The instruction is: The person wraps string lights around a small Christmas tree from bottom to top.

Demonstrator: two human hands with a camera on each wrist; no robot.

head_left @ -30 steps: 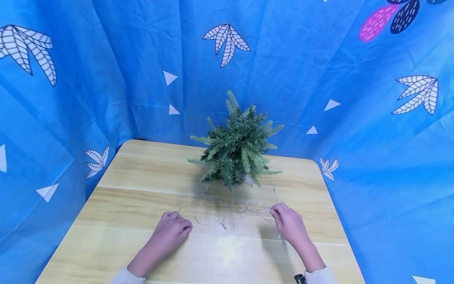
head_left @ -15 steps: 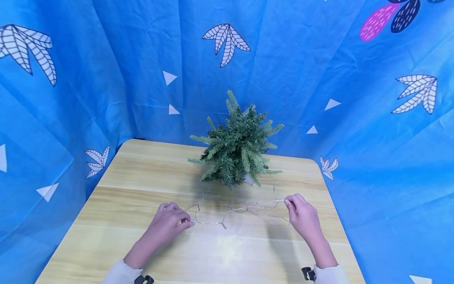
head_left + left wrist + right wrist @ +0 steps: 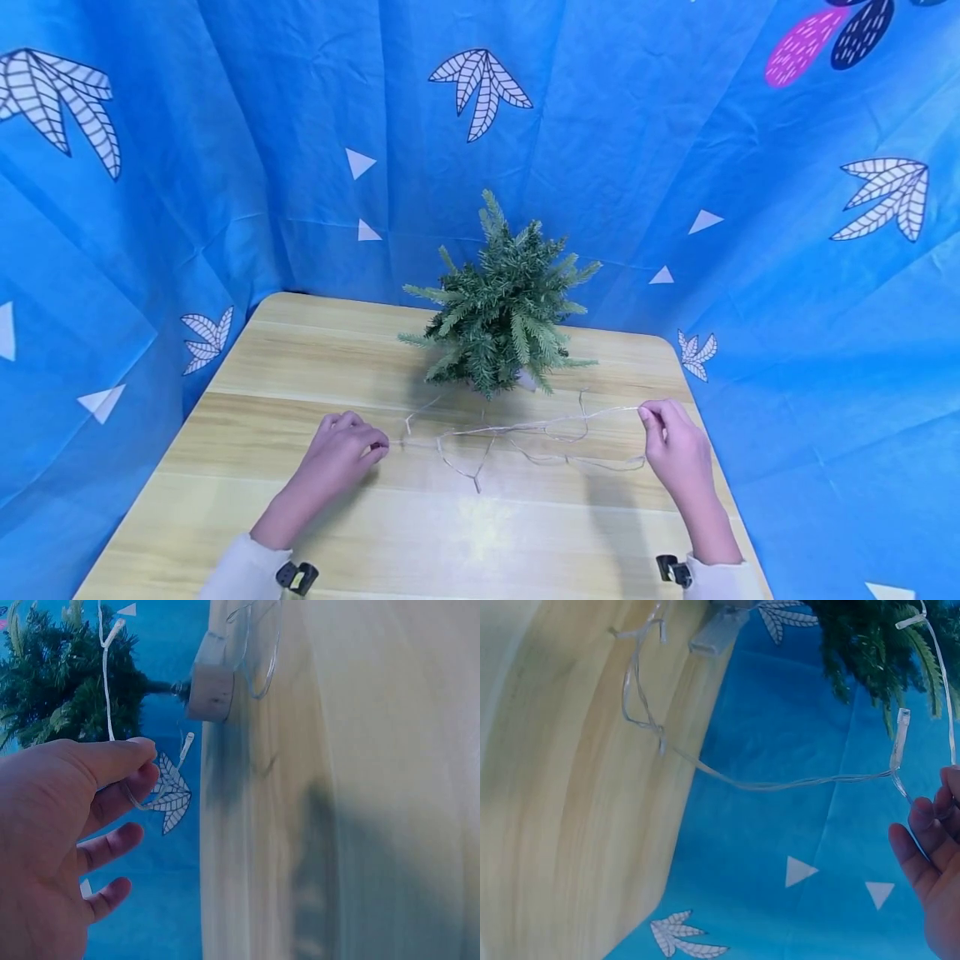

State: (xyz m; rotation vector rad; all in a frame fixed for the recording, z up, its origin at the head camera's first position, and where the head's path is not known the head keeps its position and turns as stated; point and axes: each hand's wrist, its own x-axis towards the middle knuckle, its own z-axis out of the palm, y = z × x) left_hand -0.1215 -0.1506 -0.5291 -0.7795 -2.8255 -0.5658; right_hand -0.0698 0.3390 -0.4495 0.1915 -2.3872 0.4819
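Observation:
A string of clear fairy lights stretches in loose loops between my two hands, over the wooden table in front of a small artificial Christmas tree. My left hand pinches its thin wire between thumb and index finger; in the left wrist view the wire runs up from the fingertips, other fingers loosely bent. On the right, my right hand pinches another part of the wire, raised above the table. A small bulb hangs close to its fingers in the right wrist view, where that hand is partly cut off.
The tree stands near the table's back edge on a round wooden base. Beside the base lies a clear plastic box. Blue printed cloth hangs behind the wood-grain table and along both sides.
My right hand has moved right and slightly away from me, drawing the wire out longer. The left hand has shifted left. The loops between them have spread and straightened.

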